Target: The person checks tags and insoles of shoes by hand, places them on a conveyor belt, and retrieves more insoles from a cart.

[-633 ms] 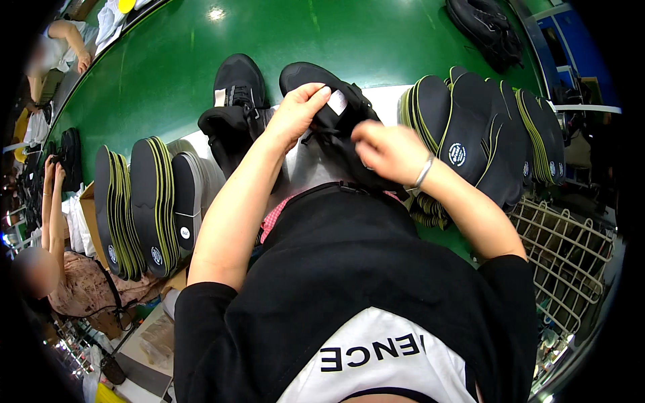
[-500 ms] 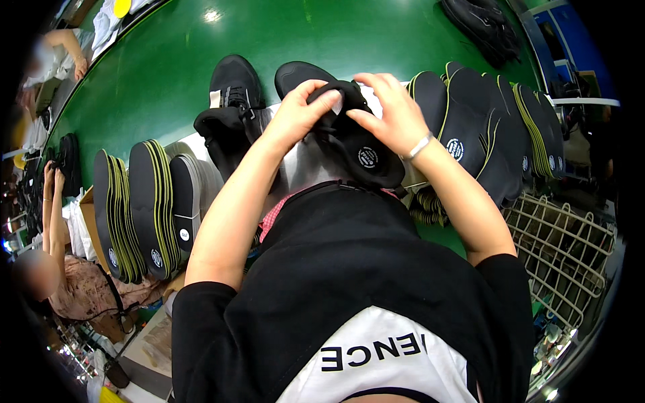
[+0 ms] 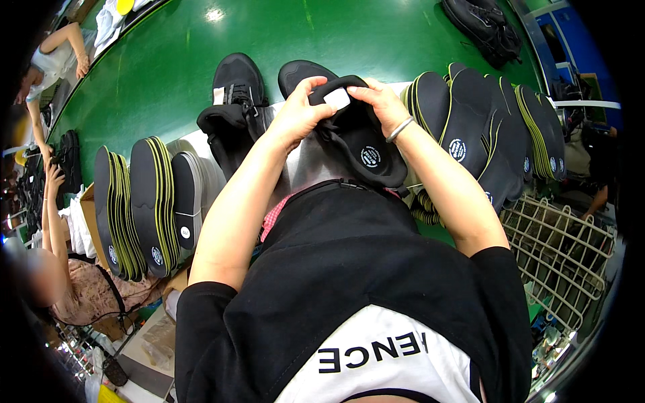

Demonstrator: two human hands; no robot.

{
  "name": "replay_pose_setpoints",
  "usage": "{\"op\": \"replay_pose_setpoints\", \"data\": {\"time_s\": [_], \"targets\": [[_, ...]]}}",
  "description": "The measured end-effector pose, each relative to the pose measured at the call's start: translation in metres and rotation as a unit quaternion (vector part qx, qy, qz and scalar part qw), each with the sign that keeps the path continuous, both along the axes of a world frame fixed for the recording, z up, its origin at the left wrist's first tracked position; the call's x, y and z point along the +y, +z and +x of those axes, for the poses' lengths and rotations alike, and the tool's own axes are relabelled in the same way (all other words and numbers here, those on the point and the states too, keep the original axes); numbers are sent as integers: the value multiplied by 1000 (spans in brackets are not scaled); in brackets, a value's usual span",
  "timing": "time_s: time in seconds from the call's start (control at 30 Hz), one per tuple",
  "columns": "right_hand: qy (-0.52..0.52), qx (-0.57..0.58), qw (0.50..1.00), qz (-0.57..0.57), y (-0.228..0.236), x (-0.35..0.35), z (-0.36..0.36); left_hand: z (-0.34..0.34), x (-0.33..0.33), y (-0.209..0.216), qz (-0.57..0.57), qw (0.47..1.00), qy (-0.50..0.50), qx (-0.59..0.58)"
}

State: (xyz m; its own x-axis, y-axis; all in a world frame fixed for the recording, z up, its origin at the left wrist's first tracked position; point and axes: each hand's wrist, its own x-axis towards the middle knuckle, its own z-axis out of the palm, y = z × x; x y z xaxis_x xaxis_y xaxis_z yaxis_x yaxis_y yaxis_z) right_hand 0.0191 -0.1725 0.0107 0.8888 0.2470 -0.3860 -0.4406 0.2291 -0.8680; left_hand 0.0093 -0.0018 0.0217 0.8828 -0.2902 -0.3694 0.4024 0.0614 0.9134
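A black shoe [image 3: 383,174] lies in front of me with its toe pointing away and its opening toward me. My left hand [image 3: 295,114] pinches the left side of its padded tongue [image 3: 344,82], thumb beside a white label [image 3: 338,99]. On the right side of the tongue, my right hand [image 3: 383,107] grips the edge between thumb and fingers. Inside the shoe an insole [image 3: 369,157] with a round pale print shows at the heel. A second black shoe [image 3: 235,77] stands to the left, apart from both hands, a small pale tag on its tongue.
Stacked dark insoles with yellow-green edges [image 3: 156,201] stand at left, beside a grey-edged bundle [image 3: 187,181]. More insoles [image 3: 463,121] crowd the right. Black shoes [image 3: 480,30] lie at the far right of the green table [image 3: 349,33]. A wire basket [image 3: 557,248] hangs lower right. Co-workers reach in at left.
My right hand has closed onto the tongue's right edge. The tongue is now spread toward me, and the white label shows fully. At left, a co-worker's arm has reached toward another's hands.
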Motion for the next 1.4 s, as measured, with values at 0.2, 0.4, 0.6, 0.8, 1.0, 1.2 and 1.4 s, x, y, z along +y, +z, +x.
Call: {"op": "replay_pose_setpoints", "data": {"time_s": [0.2, 0.4, 0.6, 0.8, 1.0, 1.2, 1.4], "targets": [[11, -6, 1000, 1, -2, -1, 1, 2, 0, -2, -7, 1000, -11, 0], [18, -11, 1000, -8, -5, -3, 2, 1, 0, -1, -1, 1000, -12, 2], [7, -6, 1000, 14, 3, 2, -4, -20, 17, 46, 260, 925, 7, -277], [10, -17, 1000, 15, -7, -3, -3, -27, 118, 80, 411, 808, 36, -420], [12, -50, 998, -19, -9, -3, -3, -19, 133, 39, 329, 918, 57, -213], [17, -69, 997, -26, -9, -3, -4, 18, 136, 18, 397, 897, 78, -179], [17, -57, 998, -19, -13, -5, -4, 26, 143, 10, 355, 923, 57, -138]]}}
